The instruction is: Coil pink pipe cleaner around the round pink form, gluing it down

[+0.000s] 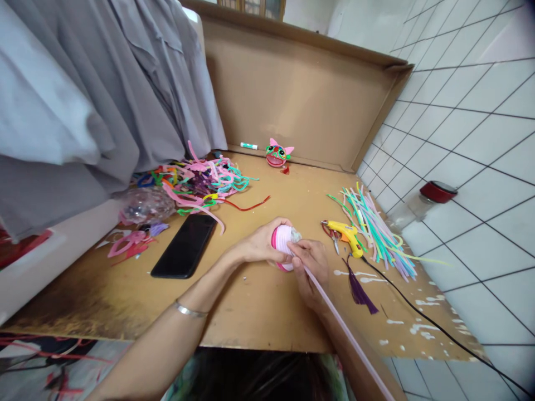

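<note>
Clock is centred on the wrapped piece (283,240), 12 away from the worker. It sits front-centre over the table (242,306), between both hands.

Left hand (261,242): curled around the piece from the 9 side, gripping it. Right hand (311,266): at 4, thumb and finger pinching the pale pink strip (336,312) right by the piece. Strip's free length trails toward 5 and out of view.

Status, my read: partway. Done: pale turns side by side over the middle, darker pink showing at the 9 edge. Left: greyish, see-through patch near 2 looks uncovered, and a long run of strip isn't laid on. Underside and strip end are hidden, so can't give coverage there.

Around it: yellow glue gun (349,234) at 3, lying on the table, nothing gripping it. Bundle of straight coloured strips (371,225) past it, between 2 and 3. Purple tassel (360,292) at 4. Black phone (184,246) at 9. Tangled heap of coloured strips (217,175) between 10 and 11. Small creature head (276,156) at 12, near the cardboard wall (292,94), with pink ears and eyes on it.
</note>
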A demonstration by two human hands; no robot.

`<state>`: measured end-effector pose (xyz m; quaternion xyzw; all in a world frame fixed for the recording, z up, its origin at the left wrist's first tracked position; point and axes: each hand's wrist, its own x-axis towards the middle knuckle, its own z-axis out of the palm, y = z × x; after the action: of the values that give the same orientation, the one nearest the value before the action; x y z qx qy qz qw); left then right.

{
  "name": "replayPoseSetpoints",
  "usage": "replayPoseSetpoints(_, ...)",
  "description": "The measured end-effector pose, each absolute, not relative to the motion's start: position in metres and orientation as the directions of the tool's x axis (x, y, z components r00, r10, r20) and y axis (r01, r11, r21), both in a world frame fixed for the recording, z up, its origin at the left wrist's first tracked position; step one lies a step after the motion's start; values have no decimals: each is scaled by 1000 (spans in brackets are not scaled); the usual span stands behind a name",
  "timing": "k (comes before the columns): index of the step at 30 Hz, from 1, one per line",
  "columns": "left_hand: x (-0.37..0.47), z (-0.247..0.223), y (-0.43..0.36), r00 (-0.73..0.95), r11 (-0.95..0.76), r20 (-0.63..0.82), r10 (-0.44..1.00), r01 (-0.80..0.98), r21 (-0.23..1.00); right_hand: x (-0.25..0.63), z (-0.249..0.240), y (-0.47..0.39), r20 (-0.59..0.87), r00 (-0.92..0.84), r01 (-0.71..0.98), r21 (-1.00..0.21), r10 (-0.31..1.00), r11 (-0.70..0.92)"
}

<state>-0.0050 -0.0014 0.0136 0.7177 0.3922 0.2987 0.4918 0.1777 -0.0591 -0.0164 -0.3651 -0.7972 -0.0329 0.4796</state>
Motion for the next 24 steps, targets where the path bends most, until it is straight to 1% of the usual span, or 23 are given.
replayPoseSetpoints(8,-6,10,1,538,-191,42,842,224,956,176,-17,-60,791,-243,589,-340,561,733)
replayPoseSetpoints(14,-6,13,0,541,-210,48,840,241,948,176,-20,-59,774,-215,550,-408,596,728)
replayPoseSetpoints(24,-6,13,0,545,-246,92,833,218,944,177,-18,-60,764,-233,551,-406,601,729)
